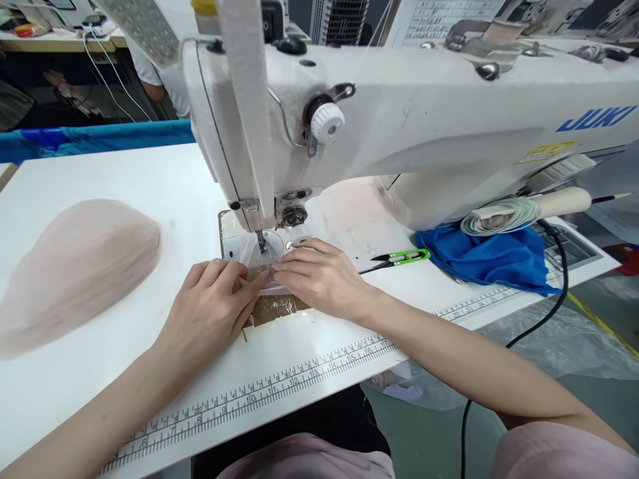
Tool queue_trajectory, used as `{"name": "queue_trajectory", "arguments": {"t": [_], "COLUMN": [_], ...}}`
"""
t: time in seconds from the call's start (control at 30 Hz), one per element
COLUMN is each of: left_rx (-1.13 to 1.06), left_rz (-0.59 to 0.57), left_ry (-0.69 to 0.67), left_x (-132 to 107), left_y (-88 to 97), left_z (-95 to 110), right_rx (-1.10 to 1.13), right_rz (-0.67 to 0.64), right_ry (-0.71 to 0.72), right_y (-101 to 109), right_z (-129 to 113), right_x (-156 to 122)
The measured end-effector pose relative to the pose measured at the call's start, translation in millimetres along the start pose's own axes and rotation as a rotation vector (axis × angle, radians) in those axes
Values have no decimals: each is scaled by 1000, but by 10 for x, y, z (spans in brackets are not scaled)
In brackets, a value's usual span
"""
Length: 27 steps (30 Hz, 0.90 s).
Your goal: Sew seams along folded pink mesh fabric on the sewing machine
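Observation:
Both my hands rest on a small thin translucent piece (264, 283) lying on the plate just in front of the needle (260, 243) of a white sewing machine (449, 113). My left hand (207, 313) lies with fingers together, fingertips pressing the piece from the left. My right hand (322, 276) presses it from the right, fingers stretched flat and close together. The fingertips of the two hands almost meet below the presser foot. A brownish taped patch (279, 307) shows under my hands.
A heap of pale pink sheer fabric (74, 266) lies on the white table (150, 179) at left. Green-handled thread snips (404, 255) lie right of my right hand. Blue cloth (492, 258) and a coil of tape sit under the machine arm. A printed ruler (279, 382) runs along the front edge.

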<state>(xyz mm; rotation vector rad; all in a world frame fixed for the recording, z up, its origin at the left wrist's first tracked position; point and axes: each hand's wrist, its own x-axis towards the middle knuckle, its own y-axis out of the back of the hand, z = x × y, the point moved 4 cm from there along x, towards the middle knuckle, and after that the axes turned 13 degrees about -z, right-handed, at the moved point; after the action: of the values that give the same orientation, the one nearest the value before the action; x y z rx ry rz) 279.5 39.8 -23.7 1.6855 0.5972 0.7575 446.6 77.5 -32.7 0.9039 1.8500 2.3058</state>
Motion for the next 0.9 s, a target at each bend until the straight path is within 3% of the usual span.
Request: {"name": "queue_trajectory", "arguments": {"t": [0.53, 0.9], "left_rx": [6, 107], "left_rz": [32, 86], "left_ry": [31, 20], "left_x": [75, 70], "left_y": [-40, -32], "left_z": [-116, -114], "right_rx": [46, 28], "right_rz": [-74, -19], "right_ry": [-49, -62], "right_y": [-77, -71], "right_z": [54, 67], "right_x": [51, 54]}}
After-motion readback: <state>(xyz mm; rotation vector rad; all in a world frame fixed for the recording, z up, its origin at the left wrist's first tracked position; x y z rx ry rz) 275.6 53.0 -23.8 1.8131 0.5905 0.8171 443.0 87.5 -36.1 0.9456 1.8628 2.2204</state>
